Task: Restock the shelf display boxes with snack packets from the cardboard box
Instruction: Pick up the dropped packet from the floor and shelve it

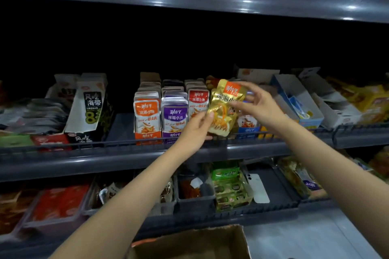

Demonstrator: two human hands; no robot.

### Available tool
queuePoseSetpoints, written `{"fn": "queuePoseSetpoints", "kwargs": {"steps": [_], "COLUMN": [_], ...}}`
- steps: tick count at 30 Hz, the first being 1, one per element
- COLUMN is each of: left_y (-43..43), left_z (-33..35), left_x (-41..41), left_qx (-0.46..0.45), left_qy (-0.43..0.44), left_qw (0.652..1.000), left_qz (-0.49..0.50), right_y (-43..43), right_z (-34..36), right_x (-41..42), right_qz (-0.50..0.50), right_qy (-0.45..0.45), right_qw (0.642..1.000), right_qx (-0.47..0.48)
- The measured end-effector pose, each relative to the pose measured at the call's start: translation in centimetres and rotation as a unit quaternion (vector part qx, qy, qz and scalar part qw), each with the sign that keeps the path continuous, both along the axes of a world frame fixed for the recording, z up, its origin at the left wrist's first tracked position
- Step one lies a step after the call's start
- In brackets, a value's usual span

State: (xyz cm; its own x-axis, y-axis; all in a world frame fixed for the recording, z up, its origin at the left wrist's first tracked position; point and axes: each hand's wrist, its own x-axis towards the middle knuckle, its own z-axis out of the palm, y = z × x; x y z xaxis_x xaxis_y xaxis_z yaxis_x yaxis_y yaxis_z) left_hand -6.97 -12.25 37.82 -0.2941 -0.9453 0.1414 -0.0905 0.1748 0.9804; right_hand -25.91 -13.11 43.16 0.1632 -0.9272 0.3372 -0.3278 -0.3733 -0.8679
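At frame centre, the gold packet stands upright before the middle shelf. The left hand pinches its lower left corner and the right hand pinches its top right edge. Best to hold it face-forward and slide it in just right of the red packets. The cardboard box sits at bottom centre.

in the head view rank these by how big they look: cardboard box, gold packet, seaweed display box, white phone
1. cardboard box, nearest and cut off by the frame
2. seaweed display box
3. gold packet, close to 2 and held nearer, so unsure
4. white phone
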Motion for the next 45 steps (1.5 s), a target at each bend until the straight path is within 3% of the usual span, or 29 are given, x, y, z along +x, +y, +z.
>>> {"fn": "queuePoseSetpoints", "kwargs": {"steps": [3, 6, 13, 17, 28, 37, 45], "left_y": [-1.9, -3.8, -6.6, -7.0, -7.0, -6.1, -3.9], "left_z": [0.2, -0.6, -2.6, -3.1, -3.6, -1.2, 3.5], "left_x": [-1.2, -2.3, -3.7, -3.9, -3.6, -3.6, 0.5], "left_qx": [-0.083, -0.095, -0.06, -0.078, -0.064, -0.07, -0.155], "left_qy": [-0.087, -0.135, -0.138, -0.152, -0.145, -0.124, -0.135], "left_qw": [0.992, 0.985, 0.987, 0.982, 0.985, 0.986, 0.973], "left_qz": [0.043, 0.049, 0.06, 0.075, 0.069, 0.082, 0.103], "right_y": [-3.0, -5.6, -9.9, -10.6, -10.3, -8.7, -6.1], "right_z": [1.1, 0.5, -2.6, -3.7, -3.8, -3.0, -0.1], "right_x": [-2.0, -2.8, -2.5, -2.5, -3.2, -2.5, 0.2], "right_qz": [-0.042, -0.058, -0.055, -0.088, -0.029, -0.051, -0.065], "right_qy": [0.012, 0.036, 0.179, 0.295, 0.388, 0.412, 0.334], "right_qw": [0.998, 0.996, 0.977, 0.935, 0.9, 0.896, 0.931], "right_qx": [-0.041, -0.049, -0.099, -0.174, -0.195, -0.156, -0.13]}}
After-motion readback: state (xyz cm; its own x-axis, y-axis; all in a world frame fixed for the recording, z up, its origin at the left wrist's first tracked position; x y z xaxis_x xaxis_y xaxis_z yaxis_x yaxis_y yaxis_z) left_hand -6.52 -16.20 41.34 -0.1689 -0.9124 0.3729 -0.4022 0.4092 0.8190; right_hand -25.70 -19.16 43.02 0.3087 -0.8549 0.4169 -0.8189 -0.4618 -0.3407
